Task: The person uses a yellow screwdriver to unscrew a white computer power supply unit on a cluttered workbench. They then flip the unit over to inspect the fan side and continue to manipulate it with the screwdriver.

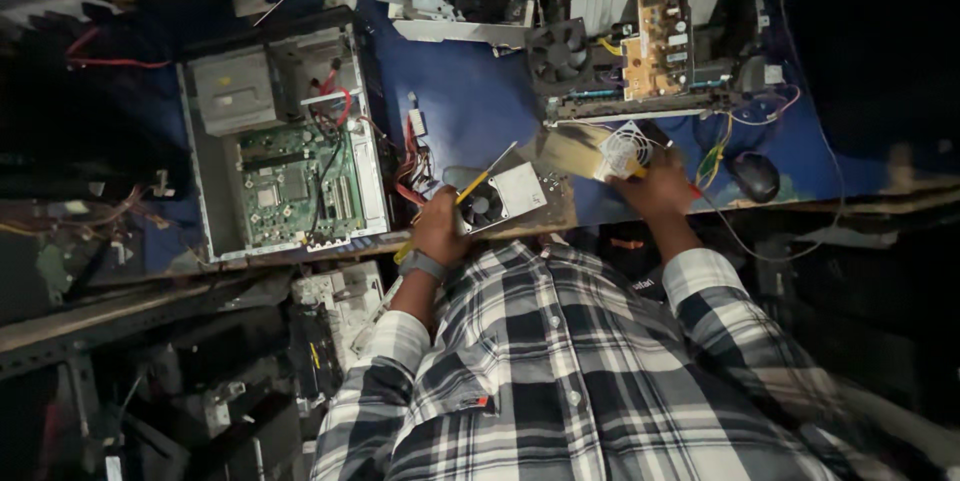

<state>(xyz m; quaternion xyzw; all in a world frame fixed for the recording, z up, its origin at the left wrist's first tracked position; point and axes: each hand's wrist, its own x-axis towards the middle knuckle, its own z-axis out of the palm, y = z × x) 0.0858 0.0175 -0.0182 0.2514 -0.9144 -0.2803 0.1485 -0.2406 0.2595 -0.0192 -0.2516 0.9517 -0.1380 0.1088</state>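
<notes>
My left hand, with a watch on the wrist, grips a screwdriver with a yellow handle, its shaft pointing up and to the right. This hand rests at the edge of a small metal box with a black fan. My right hand lies on a tan metal power supply with a round white fan grille, at the front edge of the blue table. My plaid shirt sleeves fill the lower part of the view.
An open computer case with a green motherboard lies at the left. A stripped chassis with a tan circuit board and a black fan stands at the back right. A black mouse sits at the right edge.
</notes>
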